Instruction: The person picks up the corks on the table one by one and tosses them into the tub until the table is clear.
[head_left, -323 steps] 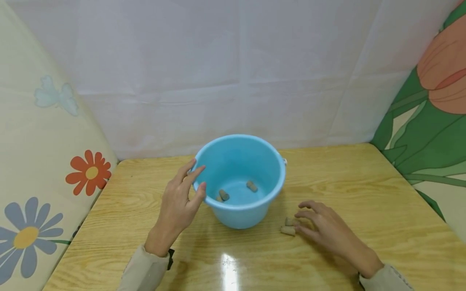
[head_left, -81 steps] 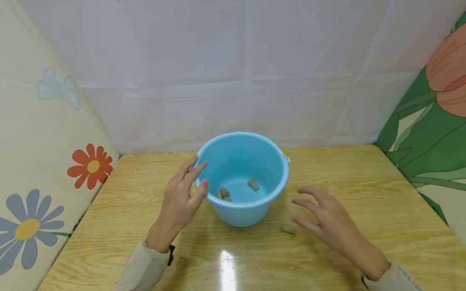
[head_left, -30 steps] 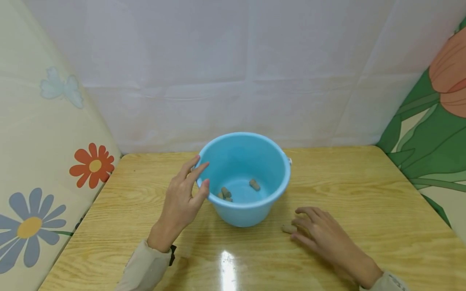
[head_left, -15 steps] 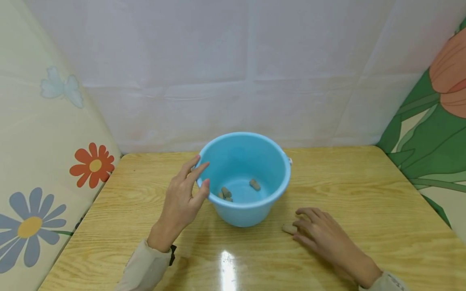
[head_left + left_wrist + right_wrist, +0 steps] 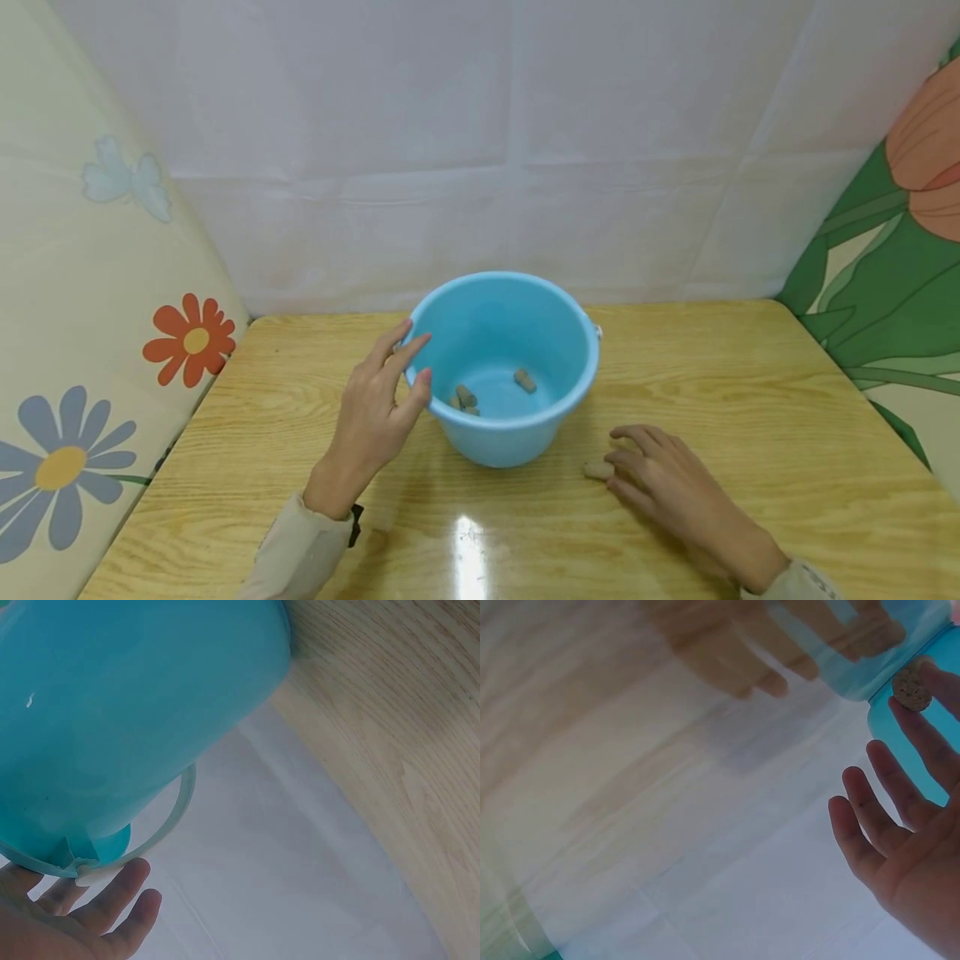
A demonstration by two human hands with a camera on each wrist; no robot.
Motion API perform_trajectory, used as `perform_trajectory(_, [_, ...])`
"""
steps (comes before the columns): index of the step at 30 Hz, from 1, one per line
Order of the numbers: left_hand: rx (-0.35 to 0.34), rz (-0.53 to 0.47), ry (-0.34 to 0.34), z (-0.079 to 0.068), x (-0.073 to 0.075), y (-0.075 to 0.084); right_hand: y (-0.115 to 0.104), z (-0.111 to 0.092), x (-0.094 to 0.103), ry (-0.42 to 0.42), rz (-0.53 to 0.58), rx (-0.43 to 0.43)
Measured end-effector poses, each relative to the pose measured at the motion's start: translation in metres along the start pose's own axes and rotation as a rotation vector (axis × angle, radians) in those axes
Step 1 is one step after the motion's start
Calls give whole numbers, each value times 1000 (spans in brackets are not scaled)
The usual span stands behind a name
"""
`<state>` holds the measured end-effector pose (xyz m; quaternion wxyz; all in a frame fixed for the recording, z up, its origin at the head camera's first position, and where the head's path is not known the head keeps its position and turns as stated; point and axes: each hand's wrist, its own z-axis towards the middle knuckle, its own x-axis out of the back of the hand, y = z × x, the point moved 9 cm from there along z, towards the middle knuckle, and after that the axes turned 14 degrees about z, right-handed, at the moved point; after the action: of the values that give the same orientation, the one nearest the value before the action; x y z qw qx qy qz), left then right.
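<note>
A light blue bucket [image 5: 501, 446] stands upright on the table. My left hand [image 5: 367, 417] grips its left rim, with thumb and index fingertips over the edge. In the left wrist view, my fingers [image 5: 120, 900] lie at the rim beside the pale bail handle [image 5: 176, 814]. Several corks lie on the bucket's floor: one [image 5: 525, 381] apart toward the right, the others [image 5: 466, 395] bunched near the left wall. To the bucket's right, my right hand [image 5: 671, 483] pinches a single cork [image 5: 911, 688] between thumb and index finger, low at the tabletop; its other fingers are spread.
The wood-grain table [image 5: 697, 358] extends on both sides of the bucket. A white cloth [image 5: 637, 150] hangs behind it. Flower-printed panels flank the table, the left one [image 5: 67, 292] pale and the right one [image 5: 862, 292] with green leaves.
Earlier two corks lay right of the bucket; one is now among those inside. My right hand has come down onto the other and pinches it, shifting it slightly right. The left hand stays put.
</note>
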<state>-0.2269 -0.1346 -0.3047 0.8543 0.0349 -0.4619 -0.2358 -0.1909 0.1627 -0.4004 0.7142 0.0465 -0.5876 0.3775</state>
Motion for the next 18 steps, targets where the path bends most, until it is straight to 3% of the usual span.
perform_trajectory(18, [-6, 2, 11, 1, 1, 1, 2, 2, 2, -31, 14, -39])
